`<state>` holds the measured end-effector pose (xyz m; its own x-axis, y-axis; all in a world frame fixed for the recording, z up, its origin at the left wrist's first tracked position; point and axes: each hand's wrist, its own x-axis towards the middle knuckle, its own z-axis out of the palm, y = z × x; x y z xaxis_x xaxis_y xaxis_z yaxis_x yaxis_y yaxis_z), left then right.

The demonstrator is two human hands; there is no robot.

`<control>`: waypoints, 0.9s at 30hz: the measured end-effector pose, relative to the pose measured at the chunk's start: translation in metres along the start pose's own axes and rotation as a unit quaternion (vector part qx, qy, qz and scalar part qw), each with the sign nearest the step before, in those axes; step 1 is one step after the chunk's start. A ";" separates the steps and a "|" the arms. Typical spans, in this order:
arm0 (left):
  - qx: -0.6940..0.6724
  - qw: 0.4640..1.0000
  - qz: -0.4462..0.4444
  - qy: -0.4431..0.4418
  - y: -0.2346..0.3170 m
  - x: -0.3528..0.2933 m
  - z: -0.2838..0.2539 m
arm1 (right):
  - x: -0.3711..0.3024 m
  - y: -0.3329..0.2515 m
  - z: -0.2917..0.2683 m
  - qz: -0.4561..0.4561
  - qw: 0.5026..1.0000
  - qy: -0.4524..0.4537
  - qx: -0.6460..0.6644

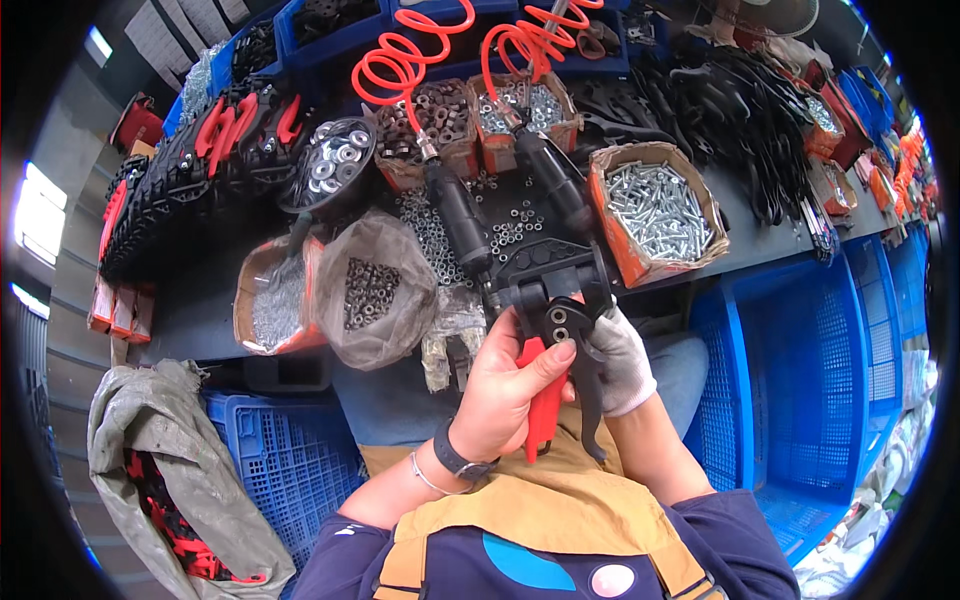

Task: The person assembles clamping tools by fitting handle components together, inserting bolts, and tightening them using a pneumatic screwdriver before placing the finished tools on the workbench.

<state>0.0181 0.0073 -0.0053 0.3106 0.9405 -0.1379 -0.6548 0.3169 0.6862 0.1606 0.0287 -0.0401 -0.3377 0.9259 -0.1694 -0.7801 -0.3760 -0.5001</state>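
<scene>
At the table's front edge I hold a black plastic tool body with a red lever (544, 405) and a black curved handle (590, 400). Round metal fasteners show in its side. My bare left hand (512, 385), with a dark watch at the wrist, grips the red lever, its thumb pressed near the pivot. Around the body's right side wraps my right hand (622, 362) in a white glove, its fingers partly hidden. Just beyond, two black air screwdrivers (458, 215) (553, 175) hang on red coiled hoses, the left one's tip close to the tool body.
An orange box of screws (660, 215) stands right. Left are a clear bag of nuts (375, 290), a box of small metal pins (278, 300) and a bowl of washers (335, 160). Black and red parts (200, 170) are piled farther left. Blue crates (800, 390) stand low at right.
</scene>
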 end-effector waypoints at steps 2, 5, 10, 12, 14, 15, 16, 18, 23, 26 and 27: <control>-0.009 1.000 -0.005 -0.014 0.000 -0.001 0.000 | -0.001 0.002 0.001 0.002 1.000 -0.007 0.010; -0.013 1.000 -0.015 -0.014 0.000 -0.002 -0.002 | -0.003 0.003 0.000 -0.023 0.999 -0.005 -0.024; 0.001 1.000 -0.010 -0.024 -0.005 -0.005 0.000 | -0.012 0.006 -0.001 -0.178 0.947 0.069 -0.258; 0.004 0.999 -0.004 -0.033 -0.004 -0.008 0.007 | -0.024 -0.004 0.006 -0.112 0.966 0.051 -0.227; 0.005 1.000 -0.008 -0.018 -0.008 -0.007 0.003 | -0.033 -0.014 0.013 -0.025 0.982 0.003 -0.187; 0.007 1.000 -0.011 -0.005 -0.009 -0.006 0.001 | -0.035 -0.012 0.011 -0.025 0.982 0.004 -0.187; 0.007 1.000 -0.012 -0.005 -0.011 -0.006 0.002 | -0.037 -0.007 0.008 -0.057 0.970 0.013 -0.237; 0.024 1.000 -0.006 0.008 -0.014 -0.005 0.003 | -0.040 -0.008 0.015 -0.081 0.954 0.059 -0.283; 0.022 0.999 -0.030 -0.006 -0.018 0.003 -0.002 | -0.038 -0.006 0.014 -0.127 0.948 0.055 -0.286; 0.013 0.999 -0.038 -0.007 -0.023 0.003 -0.001 | -0.041 -0.008 0.014 -0.103 0.936 0.083 -0.327; 0.005 0.999 -0.035 -0.003 -0.026 0.004 0.003 | -0.042 -0.009 0.012 -0.109 0.933 0.087 -0.330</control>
<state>0.0385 0.0025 -0.0212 0.3592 0.9154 -0.1816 -0.6249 0.3805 0.6817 0.1759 -0.0072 -0.0181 -0.0725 0.9914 -0.1089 -0.3060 -0.1260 -0.9437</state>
